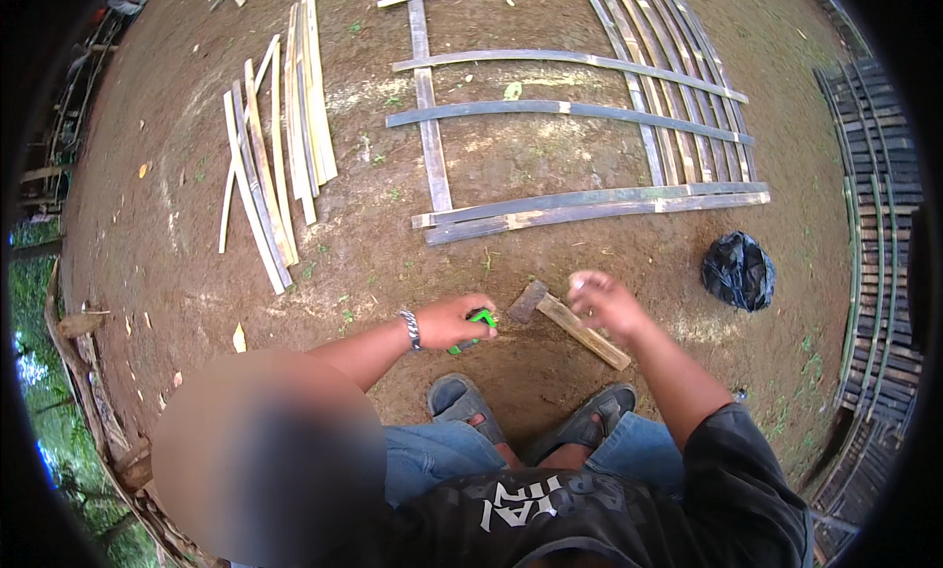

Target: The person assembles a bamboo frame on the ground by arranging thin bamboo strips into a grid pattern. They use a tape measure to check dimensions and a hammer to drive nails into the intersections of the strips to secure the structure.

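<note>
My left hand (460, 323), with a chain bracelet at its wrist, is closed around a green-and-black tape measure (481, 319). The fingers cover much of its case. To the right, my right hand (606, 305) is raised, its fingers loosely bent and apart; I see nothing held in it. Close below that hand a hatchet (582, 334) lies on the ground. Its dark head points up and left toward my left hand, and its wooden handle slants down to the right. The hatchet lies between my two hands, just beyond my sandalled feet.
Ahead lies a frame of bamboo slats (570, 108), crossed by several strips at its right. Loose bamboo strips (295, 126) lie at the left. A black plastic bag (738, 271) sits at the right. Beyond it runs a bamboo slat structure (884, 205). The ground is bare dirt.
</note>
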Action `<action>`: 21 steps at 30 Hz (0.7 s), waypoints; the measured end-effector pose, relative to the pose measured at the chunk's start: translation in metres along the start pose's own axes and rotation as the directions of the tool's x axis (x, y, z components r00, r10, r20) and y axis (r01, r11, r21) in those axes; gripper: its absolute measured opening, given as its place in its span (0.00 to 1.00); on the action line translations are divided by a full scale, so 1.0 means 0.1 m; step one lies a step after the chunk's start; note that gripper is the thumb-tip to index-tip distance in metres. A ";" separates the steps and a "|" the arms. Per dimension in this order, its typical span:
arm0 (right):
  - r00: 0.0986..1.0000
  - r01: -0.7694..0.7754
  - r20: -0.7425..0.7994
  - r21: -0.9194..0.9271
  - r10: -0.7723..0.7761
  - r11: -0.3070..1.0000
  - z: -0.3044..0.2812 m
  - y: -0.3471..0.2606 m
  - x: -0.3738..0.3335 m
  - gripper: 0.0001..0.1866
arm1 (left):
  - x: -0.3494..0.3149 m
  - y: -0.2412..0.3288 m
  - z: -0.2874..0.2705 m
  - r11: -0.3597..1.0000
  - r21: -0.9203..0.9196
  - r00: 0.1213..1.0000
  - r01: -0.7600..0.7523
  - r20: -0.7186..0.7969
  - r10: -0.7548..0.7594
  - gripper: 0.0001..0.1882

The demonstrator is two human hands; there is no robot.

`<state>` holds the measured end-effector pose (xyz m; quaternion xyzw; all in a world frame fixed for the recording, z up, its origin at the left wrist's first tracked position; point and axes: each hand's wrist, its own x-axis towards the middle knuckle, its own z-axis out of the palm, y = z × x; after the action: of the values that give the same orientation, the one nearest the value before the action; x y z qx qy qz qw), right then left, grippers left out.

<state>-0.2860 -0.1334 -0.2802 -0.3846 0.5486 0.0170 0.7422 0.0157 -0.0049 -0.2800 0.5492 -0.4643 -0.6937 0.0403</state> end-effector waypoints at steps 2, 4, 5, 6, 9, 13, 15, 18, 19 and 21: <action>0.990 -0.012 0.140 -0.057 0.020 0.998 0.34 0.15 -0.06 0.24 | 0.01 0.08 0.08 0.999 0.044 1.000 -0.027 -0.010 0.027 0.30; 0.984 -0.018 0.180 0.025 0.013 1.000 0.68 0.28 -0.11 0.20 | -0.03 0.23 0.13 1.000 -0.009 0.999 -0.011 0.034 0.011 0.31; 0.987 -0.027 0.158 0.063 0.017 0.998 0.78 0.38 -0.12 0.18 | -0.02 0.23 0.19 0.999 0.005 0.999 -0.044 0.019 0.044 0.31; 0.990 -0.034 0.137 0.103 0.020 0.994 0.88 0.48 -0.10 0.17 | 0.01 0.21 0.26 0.997 0.023 0.997 -0.075 0.004 0.075 0.31; 0.993 -0.083 0.097 0.181 0.066 0.980 0.98 0.52 -0.11 0.12 | 0.05 0.12 0.37 0.990 0.005 0.990 -0.139 0.009 0.139 0.31; 0.991 -0.104 0.090 0.094 0.095 0.990 0.85 0.55 -0.09 0.12 | 0.08 0.12 0.41 0.997 0.020 0.996 -0.080 0.031 0.079 0.34; 0.995 -0.081 0.070 0.097 0.074 0.992 0.71 0.51 -0.07 0.12 | 0.10 0.08 0.41 0.998 -0.008 0.996 -0.067 0.051 0.068 0.36; 0.998 0.020 -0.054 0.087 -0.016 0.996 0.24 0.31 -0.06 0.12 | 0.06 0.08 0.11 0.999 -0.019 0.974 -0.026 0.225 0.030 0.40; 0.988 0.092 -0.125 0.004 -0.091 0.996 -0.01 0.19 -0.01 0.12 | -0.06 0.07 -0.04 0.999 -0.035 0.968 0.018 0.252 -0.008 0.39; 0.951 0.203 -0.283 0.264 -0.126 0.943 -0.80 0.06 0.16 0.10 | -0.28 -0.01 -0.33 0.995 -0.053 0.946 0.089 0.318 -0.068 0.39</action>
<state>-0.3465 -0.1828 -0.3050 -0.3156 0.6041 -0.1771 0.7100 0.0537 -0.0078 -0.2591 0.4476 -0.4192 -0.7887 -0.0441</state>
